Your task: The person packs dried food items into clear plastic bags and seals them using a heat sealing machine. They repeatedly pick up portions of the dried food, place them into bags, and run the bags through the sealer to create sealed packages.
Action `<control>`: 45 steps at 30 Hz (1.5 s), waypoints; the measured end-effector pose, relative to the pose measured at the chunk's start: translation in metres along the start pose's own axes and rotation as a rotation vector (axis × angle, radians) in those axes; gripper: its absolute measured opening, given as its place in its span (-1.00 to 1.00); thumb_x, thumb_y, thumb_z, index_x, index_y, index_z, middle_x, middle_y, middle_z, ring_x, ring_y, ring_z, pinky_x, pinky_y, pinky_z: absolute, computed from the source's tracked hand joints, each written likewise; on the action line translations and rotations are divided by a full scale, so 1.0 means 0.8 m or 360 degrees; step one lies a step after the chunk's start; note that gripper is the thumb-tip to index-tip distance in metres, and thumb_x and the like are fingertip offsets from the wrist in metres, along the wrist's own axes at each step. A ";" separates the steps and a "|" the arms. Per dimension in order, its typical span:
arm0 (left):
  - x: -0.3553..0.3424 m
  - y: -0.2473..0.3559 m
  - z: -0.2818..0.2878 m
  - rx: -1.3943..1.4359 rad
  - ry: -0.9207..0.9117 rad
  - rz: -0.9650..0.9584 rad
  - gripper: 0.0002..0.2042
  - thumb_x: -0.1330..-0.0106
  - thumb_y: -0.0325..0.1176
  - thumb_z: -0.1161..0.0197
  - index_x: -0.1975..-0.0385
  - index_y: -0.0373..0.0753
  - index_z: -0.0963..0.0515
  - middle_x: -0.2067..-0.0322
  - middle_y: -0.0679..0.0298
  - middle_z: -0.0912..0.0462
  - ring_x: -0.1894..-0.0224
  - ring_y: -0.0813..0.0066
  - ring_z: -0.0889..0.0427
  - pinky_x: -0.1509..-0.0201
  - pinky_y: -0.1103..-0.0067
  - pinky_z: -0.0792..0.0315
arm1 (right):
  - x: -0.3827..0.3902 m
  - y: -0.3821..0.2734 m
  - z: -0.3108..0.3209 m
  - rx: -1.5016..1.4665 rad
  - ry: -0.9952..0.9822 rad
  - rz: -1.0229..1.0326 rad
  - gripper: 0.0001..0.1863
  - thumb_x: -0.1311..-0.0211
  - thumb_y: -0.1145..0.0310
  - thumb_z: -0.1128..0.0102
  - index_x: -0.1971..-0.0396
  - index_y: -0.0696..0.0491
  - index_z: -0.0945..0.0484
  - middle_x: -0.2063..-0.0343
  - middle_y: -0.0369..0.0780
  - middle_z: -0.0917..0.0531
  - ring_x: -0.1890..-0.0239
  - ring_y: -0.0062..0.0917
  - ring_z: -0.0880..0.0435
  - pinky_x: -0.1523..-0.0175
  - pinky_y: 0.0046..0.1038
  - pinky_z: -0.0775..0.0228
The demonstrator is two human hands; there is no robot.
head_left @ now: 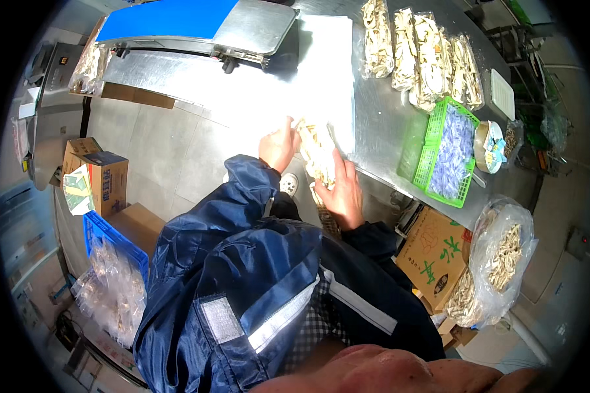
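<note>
My left hand (278, 144) holds the upper left of a long clear bag (314, 150) of pale dried slices, fingers curled at its side. My right hand (341, 193) grips the same bag lower on its right, thumb toward me and fingers along the side. The bag is at the front edge of the steel table (387, 157), over white sheets (324, 46). Several similar filled bags (432, 59) lie at the back right of the table. A green basket (425, 167) of small pale-purple packets stands to the right of my right hand.
A blue-topped machine (157, 19) stands at the back left. Cardboard boxes (111, 180) and a blue crate (115, 232) of bags are at left. A large open bag (505, 255) of dried slices and a box (426, 249) are at lower right. A round tub (485, 147) sits beside the basket.
</note>
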State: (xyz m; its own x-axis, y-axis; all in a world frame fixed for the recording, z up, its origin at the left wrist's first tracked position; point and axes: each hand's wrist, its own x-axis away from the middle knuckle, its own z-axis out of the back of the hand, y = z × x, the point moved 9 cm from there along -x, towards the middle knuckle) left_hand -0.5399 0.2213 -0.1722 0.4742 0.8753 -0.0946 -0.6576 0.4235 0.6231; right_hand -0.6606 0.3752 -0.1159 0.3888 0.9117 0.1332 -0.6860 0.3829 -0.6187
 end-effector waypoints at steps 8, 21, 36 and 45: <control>-0.013 0.014 0.017 0.0018 0.0104 -0.0115 -0.86 -0.20 -0.41 -0.33 0.38 -0.26 -0.49 0.46 0.03 -0.62 0.36 -0.03 -0.65 0.31 0.22 -0.52 | 0.002 0.015 -0.009 -0.0063 0.0005 -0.0077 -0.12 -0.01 0.25 -0.42 -0.40 0.03 -0.28 0.06 -0.05 -0.48 0.01 -0.03 -0.55 -0.02 -0.09 -0.48; -0.003 0.029 0.031 0.0115 0.0279 -0.0185 -0.89 -0.12 -0.51 -0.32 0.40 -0.28 -0.51 0.37 0.08 -0.48 0.24 -0.02 -0.53 0.22 0.20 -0.47 | -0.001 -0.005 -0.008 0.0210 -0.0106 -0.0035 -0.11 -0.04 0.30 -0.40 -0.41 0.10 -0.22 0.02 -0.03 -0.46 0.03 -0.03 -0.52 -0.03 -0.11 -0.48; 0.038 -0.061 -0.064 0.2008 0.0275 0.1266 -0.39 -0.35 -0.23 -0.35 -0.22 -0.37 -0.19 0.04 0.17 -0.48 -0.01 0.39 -0.52 -0.10 0.43 -0.44 | -0.003 -0.010 -0.024 0.0405 -0.0195 -0.0097 -0.06 0.00 0.30 -0.45 -0.42 0.08 -0.21 0.00 -0.04 -0.44 0.04 -0.08 -0.52 -0.01 -0.16 -0.52; 0.042 -0.040 -0.082 0.1951 -0.0275 0.1400 -0.55 -0.33 -0.10 -0.27 -0.11 -0.12 -0.34 -0.04 0.23 -0.48 -0.11 0.33 -0.43 -0.14 0.22 -0.37 | 0.011 -0.020 -0.024 0.0294 -0.0146 -0.0033 -0.07 0.01 0.27 -0.44 -0.41 0.09 -0.21 0.04 -0.05 -0.44 0.03 -0.08 -0.51 -0.02 -0.14 -0.50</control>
State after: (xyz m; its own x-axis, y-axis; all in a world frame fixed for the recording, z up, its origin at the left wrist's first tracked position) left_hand -0.5412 0.2528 -0.2459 0.3206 0.6643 0.6752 0.0775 -0.7288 0.6803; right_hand -0.6340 0.3739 -0.1198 0.3522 0.9097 0.2198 -0.7828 0.4151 -0.4635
